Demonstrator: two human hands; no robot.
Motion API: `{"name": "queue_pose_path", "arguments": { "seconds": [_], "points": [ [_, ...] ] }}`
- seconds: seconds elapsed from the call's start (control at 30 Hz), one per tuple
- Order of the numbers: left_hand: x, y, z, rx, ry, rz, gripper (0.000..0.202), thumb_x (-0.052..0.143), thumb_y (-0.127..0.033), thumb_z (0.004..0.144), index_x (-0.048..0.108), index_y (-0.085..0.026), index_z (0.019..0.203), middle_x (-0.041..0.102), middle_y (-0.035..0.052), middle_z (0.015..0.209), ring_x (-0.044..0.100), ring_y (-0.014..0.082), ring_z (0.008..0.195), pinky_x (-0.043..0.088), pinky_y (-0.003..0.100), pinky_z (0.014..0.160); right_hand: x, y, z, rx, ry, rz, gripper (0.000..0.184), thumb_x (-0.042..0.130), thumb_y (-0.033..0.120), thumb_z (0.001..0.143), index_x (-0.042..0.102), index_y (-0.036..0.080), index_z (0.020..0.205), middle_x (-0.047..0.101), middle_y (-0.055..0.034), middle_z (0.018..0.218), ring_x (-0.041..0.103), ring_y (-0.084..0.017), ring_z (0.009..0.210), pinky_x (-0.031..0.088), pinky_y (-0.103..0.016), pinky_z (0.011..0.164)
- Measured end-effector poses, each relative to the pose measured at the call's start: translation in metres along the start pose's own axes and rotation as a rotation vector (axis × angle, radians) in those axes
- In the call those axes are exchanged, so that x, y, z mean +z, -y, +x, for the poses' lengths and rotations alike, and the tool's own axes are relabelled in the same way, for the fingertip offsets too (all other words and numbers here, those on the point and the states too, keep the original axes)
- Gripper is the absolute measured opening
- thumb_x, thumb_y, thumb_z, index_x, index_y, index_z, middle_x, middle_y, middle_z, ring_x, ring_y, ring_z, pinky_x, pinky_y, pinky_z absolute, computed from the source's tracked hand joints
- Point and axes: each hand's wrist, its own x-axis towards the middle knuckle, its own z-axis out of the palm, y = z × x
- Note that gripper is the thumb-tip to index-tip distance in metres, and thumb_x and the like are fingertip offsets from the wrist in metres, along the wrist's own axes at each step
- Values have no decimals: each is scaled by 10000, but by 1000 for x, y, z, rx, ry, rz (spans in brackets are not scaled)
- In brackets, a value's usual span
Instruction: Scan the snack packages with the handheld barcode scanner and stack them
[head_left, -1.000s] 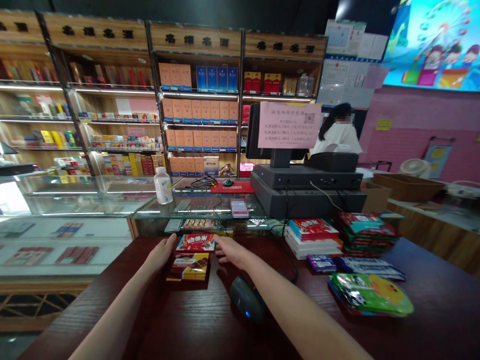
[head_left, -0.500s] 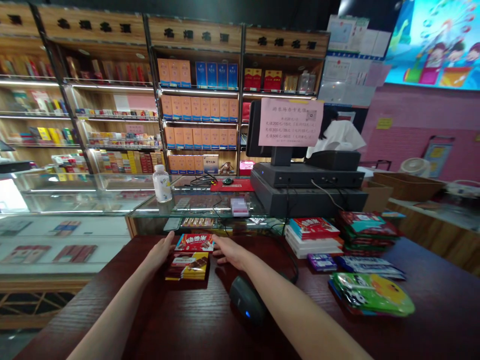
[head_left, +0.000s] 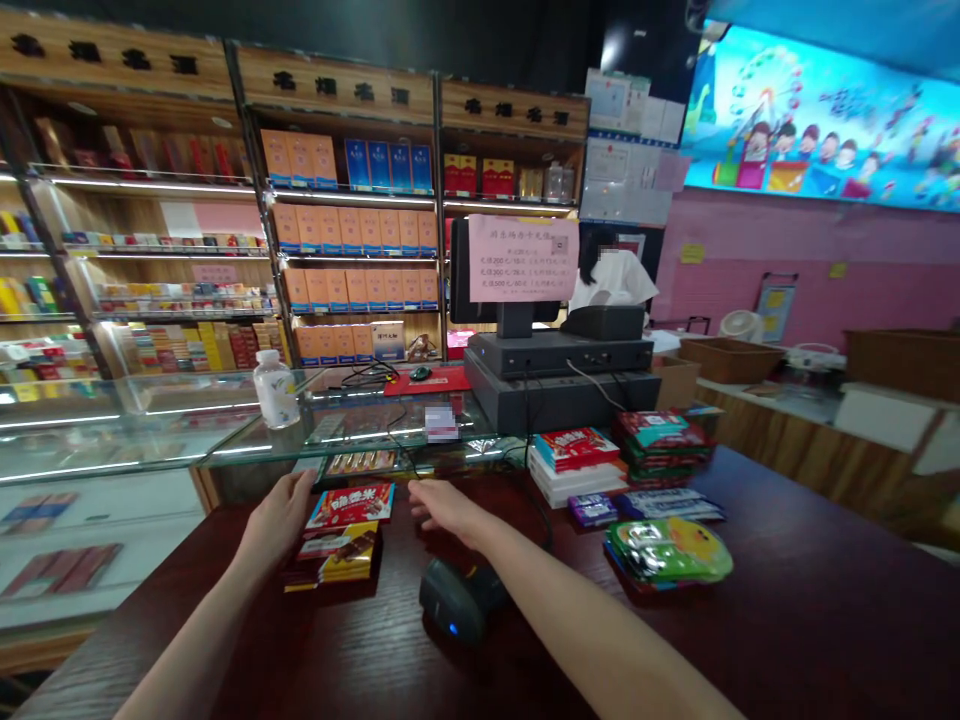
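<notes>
- My left hand [head_left: 279, 520], open and holding nothing, is the nearer, right at the left end of the red chocolate packet [head_left: 350, 505].
- My right hand [head_left: 442, 506], also open and empty, rests just beyond its right end.
- The packet's long axis runs crosswise between my hands; it overlaps a yellow-and-brown chocolate packet [head_left: 337, 555] on the worktop [head_left: 787, 600].

The chocolate bar packs [head_left: 341, 535] fill the gap between the left hand [head_left: 277, 520] and right hand [head_left: 446, 505] - the glass counter [head_left: 360, 440] blocks ahead. Below the right hand sits a barcode scanner [head_left: 457, 600]; past its cable [head_left: 541, 520], hands could pass over the dark wooden counter [head_left: 787, 620] - snack stacks [head_left: 577, 470] stand beyond.
</notes>
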Motion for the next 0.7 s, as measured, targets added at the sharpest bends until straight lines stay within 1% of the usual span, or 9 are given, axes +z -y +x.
{"name": "queue_pose_path", "arguments": {
  "seconds": [0.1,0.23,0.33,0.4,0.53,0.7],
  "points": [
    [1,-33,-9,61,18,-63,534,345,-551,878,667,-213,1137,741,96,1131,659,321,1106,484,353,921,-15,1,-17,-76,-30,-23,319,486,417,972,685,194,1083,685,-94,1145,628,-221,1080,485,-303,810],
    [9,-76,-19,170,71,-116,517,348,-541,872,683,-218,1097,745,75,1110,651,317,1110,471,346,925,-40,-2,-36,-180,-88,-50,333,516,441,951,706,198,1078,701,-71,1118,627,-213,1043,482,-289,807],
    [20,-103,-25,244,135,-137,517,348,-546,863,678,-220,1091,745,64,1098,646,310,1121,467,337,929,-64,-6,-50,-273,-160,-87,361,500,448,945,708,196,1100,712,-72,1105,642,-214,1017,488,-293,791],
    [28,-119,-28,287,181,-149,509,352,-552,861,678,-227,1079,746,56,1086,655,296,1103,469,324,922,-82,-9,-60,-302,-225,-87,369,498,445,936,710,191,1100,718,-77,1095,650,-219,1016,492,-300,790],
    [45,-150,-36,378,253,-178,518,345,-563,870,676,-225,1079,746,60,1078,663,284,1080,464,323,930,-117,-15,-81,-309,-369,-48,356,513,437,905,712,190,1065,722,-79,1078,654,-231,1027,499,-311,779],
    [65,-187,-50,467,341,-205,462,377,-522,876,675,-232,1079,738,49,1117,653,269,1098,442,317,975,-160,-23,-104,-312,-601,48,327,599,455,807,733,208,976,730,-73,993,660,-247,987,508,-328,767]
  ]
}}
